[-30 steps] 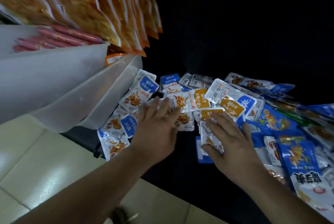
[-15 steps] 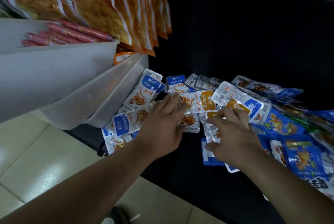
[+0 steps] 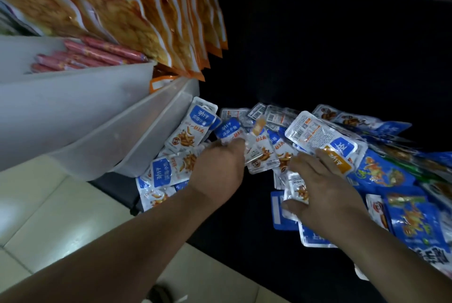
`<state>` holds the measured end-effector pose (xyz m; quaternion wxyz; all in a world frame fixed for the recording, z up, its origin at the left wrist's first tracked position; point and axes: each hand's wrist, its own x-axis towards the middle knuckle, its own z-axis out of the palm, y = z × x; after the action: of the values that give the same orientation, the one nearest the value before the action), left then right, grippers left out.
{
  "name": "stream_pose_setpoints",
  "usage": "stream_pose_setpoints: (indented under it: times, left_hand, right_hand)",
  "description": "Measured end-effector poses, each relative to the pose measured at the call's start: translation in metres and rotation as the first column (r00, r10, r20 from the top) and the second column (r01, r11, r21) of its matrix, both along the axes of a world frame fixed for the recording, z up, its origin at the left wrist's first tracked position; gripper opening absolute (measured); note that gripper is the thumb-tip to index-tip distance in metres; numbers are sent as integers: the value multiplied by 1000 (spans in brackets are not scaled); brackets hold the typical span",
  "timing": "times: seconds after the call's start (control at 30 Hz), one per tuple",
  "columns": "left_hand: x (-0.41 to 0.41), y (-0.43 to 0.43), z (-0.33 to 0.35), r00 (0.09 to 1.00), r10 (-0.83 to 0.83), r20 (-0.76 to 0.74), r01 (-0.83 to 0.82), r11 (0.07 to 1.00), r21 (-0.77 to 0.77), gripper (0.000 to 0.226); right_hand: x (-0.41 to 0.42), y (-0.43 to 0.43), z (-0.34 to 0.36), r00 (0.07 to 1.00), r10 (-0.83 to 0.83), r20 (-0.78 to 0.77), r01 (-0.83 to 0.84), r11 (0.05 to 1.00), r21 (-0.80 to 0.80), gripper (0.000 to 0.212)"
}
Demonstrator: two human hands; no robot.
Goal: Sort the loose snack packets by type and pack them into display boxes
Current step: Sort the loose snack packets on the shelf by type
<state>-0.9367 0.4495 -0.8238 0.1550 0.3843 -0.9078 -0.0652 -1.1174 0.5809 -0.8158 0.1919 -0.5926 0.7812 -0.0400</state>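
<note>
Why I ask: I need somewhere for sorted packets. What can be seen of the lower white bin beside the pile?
The lower white bin looks like translucent matte plastic, with smooth sloping walls, a thin rim and a rounded corner. It appears tilted, tucked under a similar bin holding red sausage sticks. Its contents are hidden. Blue-label fish packets lie against its wall nearest the pile. Neither the left hand nor the right hand touches it.
</note>
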Motion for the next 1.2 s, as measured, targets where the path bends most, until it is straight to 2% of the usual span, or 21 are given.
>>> stream_pose_setpoints:
  times: [0.07, 0.13, 0.2, 0.27, 0.3, 0.33, 0.4, 0.47, 0.5, 0.63, 0.67, 0.73, 0.8, 0.87, 0.93, 1.0, 1.03, 1.1, 1.2]
  left_hand:
    - [9, -8, 15, 982, 103, -156, -96, 994, 46, 7]
    - [25, -19, 33, 976, 112, -185, -130, 987, -89, 24]
    - [44, -26, 43, 992, 125, 22, -116, 967, -227, 49]
    - [59, -18, 33, 923, 192, 333, -150, 978, -147, 66]
    - [66, -9, 24, 894, 194, 405, -188, 981, -54, 70]
    - [68, 1, 14, 900, 172, 400, -187, 982, -2, 71]
    - [61, 15, -2, 960, 72, 269, -78, 997, 14, 63]
    - [38, 18, -11, 984, -5, 175, -3, 999, 45, 57]
    - [22, 15, -8, 987, -7, 159, -6, 997, 77, 62]
    - [-32, -5, -9, 942, -16, 334, -43, 985, 169, 93]
    - [-38, -10, -10, 928, -14, 372, -43, 988, 147, 93]
    - [-42, -13, -10, 882, -14, 471, -24, 997, 73, 78]
    - [-39, -15, -12, 839, -46, 542, 22, 998, 52, 67]
    - [-34, -16, -12, 893, -69, 445, 44, 997, 66, 59]
    - [-24, -18, -7, 982, -65, 175, 61, 998, 30, 50]
    - [-10, -13, 5, 995, -26, -98, 20, 998, -59, 44]
    - [-1, -11, 11, 976, 13, -218, -23, 999, -42, 41]
    - [14, -7, 26, 904, 143, -404, -99, 987, 128, 37]
    - [23, -9, 40, 760, 353, -546, -105, 895, 433, 28]
  right_hand:
    - [1, 1, 1, 999, 5, -35, -4, 1000, 21, 77]
    - [2, 2, 2, 998, 5, -67, -3, 999, 37, 74]
    - [2, 3, 2, 998, -14, -69, 15, 1000, 23, 70]
    - [4, 5, 1, 998, -32, -58, 32, 999, -10, 67]
    - [5, 6, 0, 998, -49, -50, 47, 998, -35, 66]
    - [5, 7, -1, 997, -73, -35, 71, 996, -59, 66]
    - [7, 6, 0, 996, -91, -23, 90, 994, -56, 65]
    - [13, 5, -1, 993, -57, -107, 60, 998, 18, 67]
    - [16, 5, -1, 983, -36, -178, 45, 998, 46, 70]
    - [14, 10, -13, 925, -43, -378, 12, 997, -82, 76]
    - [10, 10, -14, 922, -42, -384, -8, 992, -127, 76]
    - [0, 9, -16, 937, -61, -344, -8, 981, -196, 80]
    - [-3, 8, -14, 960, -62, -274, 4, 978, -207, 78]
    - [0, 7, -12, 977, -32, -212, -21, 969, -244, 63]
    - [3, 5, -8, 987, -1, -158, -36, 971, -236, 48]
    - [2, 4, -7, 997, -39, -71, 30, 991, -129, 59]
    - [1, 4, -8, 998, -54, -42, 49, 992, -114, 66]
    - [1, 5, -10, 998, -61, -10, 59, 983, -175, 67]
    - [12, 2, 0, 994, -71, 79, 93, 935, -341, 60]
